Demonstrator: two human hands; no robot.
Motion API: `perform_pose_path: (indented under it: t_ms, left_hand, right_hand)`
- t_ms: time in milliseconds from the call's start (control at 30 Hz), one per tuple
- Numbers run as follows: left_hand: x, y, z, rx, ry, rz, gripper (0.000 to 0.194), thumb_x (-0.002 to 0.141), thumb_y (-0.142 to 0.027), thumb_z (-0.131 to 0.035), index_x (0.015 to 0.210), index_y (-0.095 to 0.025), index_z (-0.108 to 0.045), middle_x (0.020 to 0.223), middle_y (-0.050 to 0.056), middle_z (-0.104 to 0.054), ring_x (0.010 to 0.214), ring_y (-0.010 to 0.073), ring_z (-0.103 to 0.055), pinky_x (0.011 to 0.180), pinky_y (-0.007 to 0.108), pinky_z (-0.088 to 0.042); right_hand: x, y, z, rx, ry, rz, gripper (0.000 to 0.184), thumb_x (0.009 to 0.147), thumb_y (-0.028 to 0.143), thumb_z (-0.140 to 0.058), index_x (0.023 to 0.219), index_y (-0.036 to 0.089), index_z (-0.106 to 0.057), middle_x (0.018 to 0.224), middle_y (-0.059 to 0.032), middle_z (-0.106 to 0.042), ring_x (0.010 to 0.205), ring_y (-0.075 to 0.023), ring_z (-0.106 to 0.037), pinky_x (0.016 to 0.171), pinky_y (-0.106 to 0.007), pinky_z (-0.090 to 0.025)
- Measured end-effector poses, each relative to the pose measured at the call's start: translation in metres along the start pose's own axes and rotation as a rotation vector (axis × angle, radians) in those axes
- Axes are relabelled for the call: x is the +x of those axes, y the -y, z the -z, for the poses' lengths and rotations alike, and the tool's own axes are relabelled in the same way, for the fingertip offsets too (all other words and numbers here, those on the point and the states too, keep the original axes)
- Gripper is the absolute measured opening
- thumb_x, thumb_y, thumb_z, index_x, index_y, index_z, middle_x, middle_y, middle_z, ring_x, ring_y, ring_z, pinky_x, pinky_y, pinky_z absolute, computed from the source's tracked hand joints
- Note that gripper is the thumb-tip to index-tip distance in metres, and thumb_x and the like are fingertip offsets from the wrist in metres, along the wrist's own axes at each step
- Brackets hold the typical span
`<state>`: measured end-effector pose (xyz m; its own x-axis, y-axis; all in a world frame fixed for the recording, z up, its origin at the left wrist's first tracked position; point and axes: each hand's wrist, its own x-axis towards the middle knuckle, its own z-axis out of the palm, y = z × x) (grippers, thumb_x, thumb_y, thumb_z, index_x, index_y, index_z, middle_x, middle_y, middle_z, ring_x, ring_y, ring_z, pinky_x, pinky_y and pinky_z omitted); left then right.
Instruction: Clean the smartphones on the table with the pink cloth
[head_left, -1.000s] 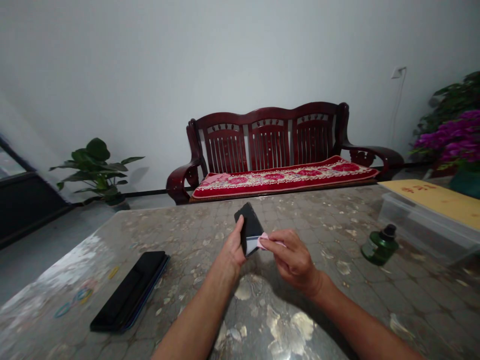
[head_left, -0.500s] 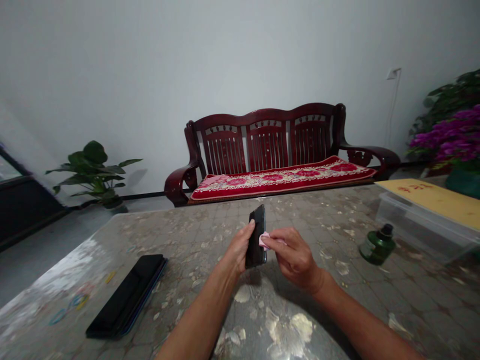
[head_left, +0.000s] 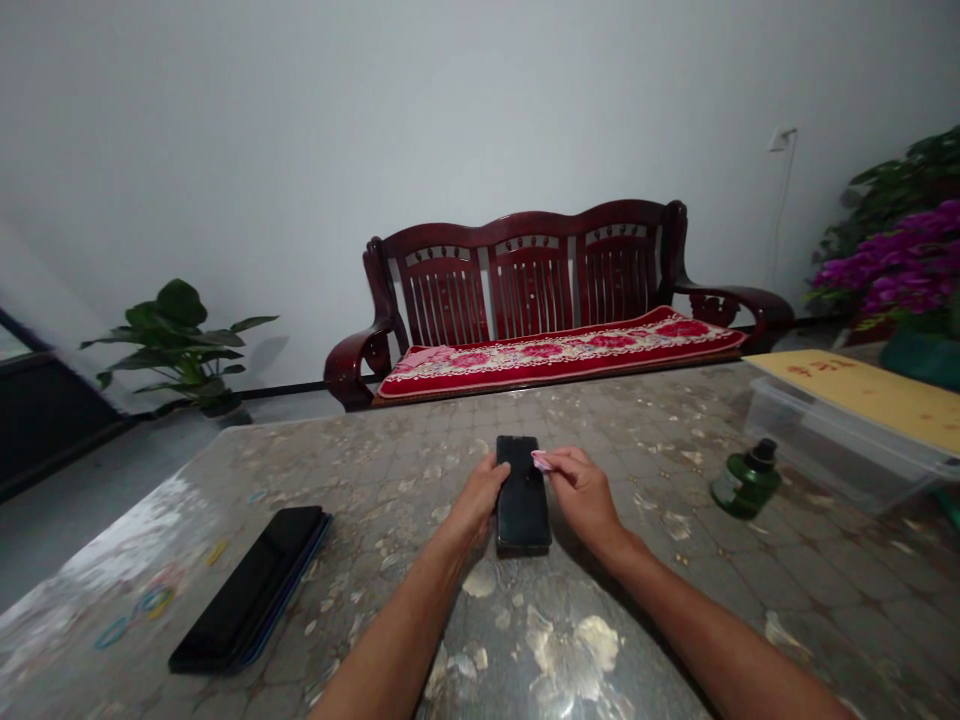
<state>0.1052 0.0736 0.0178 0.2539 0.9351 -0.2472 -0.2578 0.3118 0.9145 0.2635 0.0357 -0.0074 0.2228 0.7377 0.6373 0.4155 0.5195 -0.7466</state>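
Observation:
A black smartphone [head_left: 523,510] is gripped along its left edge by my left hand [head_left: 480,495], with the thumb lying over the dark screen. Pinched in the fingers of my right hand [head_left: 581,490] is a small pink cloth [head_left: 541,460], close to the phone's upper right edge; whether it touches the glass I cannot tell. To the left, a stack of dark smartphones [head_left: 251,590] rests on the table. A green bottle with a black cap [head_left: 746,482] stands to the right of my right hand.
Several coloured rubber bands [head_left: 154,602] lie on the patterned table [head_left: 390,640] at the left. At the right is a clear plastic box [head_left: 840,450] with a yellow sheet [head_left: 862,395] on top. Beyond the table stands a wooden bench [head_left: 532,270].
The phone has turned from tilted, then edge-on, to screen facing me and lies lower. My right hand with the cloth has moved slightly up and right relative to the phone.

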Motion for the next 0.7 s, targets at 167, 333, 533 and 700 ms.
perform_pose_path:
  t_ms: [167, 333, 533, 700]
  left_hand:
    - [0.003, 0.008, 0.007, 0.096, -0.005, 0.079, 0.017, 0.08, -0.01, -0.064, 0.094, -0.014, -0.07, 0.069, 0.003, -0.071, 0.056, 0.0159, -0.063, 0.053, 0.021, -0.044]
    - [0.001, 0.01, 0.006, 0.148, 0.003, 0.044, 0.018, 0.077, -0.006, -0.061, 0.089, -0.014, -0.071, 0.067, 0.003, -0.07, 0.059, 0.0161, -0.062, 0.057, 0.022, -0.047]
    - [0.005, 0.01, 0.01, 0.268, -0.052, -0.074, 0.019, 0.069, 0.002, -0.062, 0.076, -0.014, -0.071, 0.068, 0.002, -0.068, 0.069, 0.0186, -0.062, 0.068, 0.024, -0.047]
    - [0.008, 0.015, 0.018, 0.353, -0.137, -0.15, 0.025, 0.063, 0.006, -0.064, 0.069, -0.018, -0.068, 0.066, -0.001, -0.061, 0.085, 0.0232, -0.062, 0.084, 0.029, -0.046]
  right_hand:
    - [-0.012, -0.011, -0.011, 0.076, -0.037, -0.151, 0.02, 0.085, 0.028, -0.061, 0.089, 0.022, -0.08, 0.084, -0.0055, -0.072, 0.08, -0.0192, -0.068, 0.076, -0.033, -0.056]
    - [-0.016, -0.014, -0.015, 0.067, 0.016, -0.151, 0.02, 0.084, 0.027, -0.061, 0.088, 0.023, -0.08, 0.081, -0.0048, -0.072, 0.078, -0.0192, -0.069, 0.075, -0.032, -0.056]
    - [-0.022, -0.015, -0.018, 0.02, 0.07, -0.107, 0.022, 0.085, 0.021, -0.059, 0.089, 0.023, -0.08, 0.08, -0.0043, -0.073, 0.077, -0.0185, -0.069, 0.074, -0.031, -0.057]
    - [-0.025, -0.014, -0.019, -0.013, 0.088, -0.07, 0.028, 0.082, 0.013, -0.055, 0.09, 0.024, -0.08, 0.081, -0.0037, -0.072, 0.077, -0.0179, -0.069, 0.073, -0.031, -0.057]
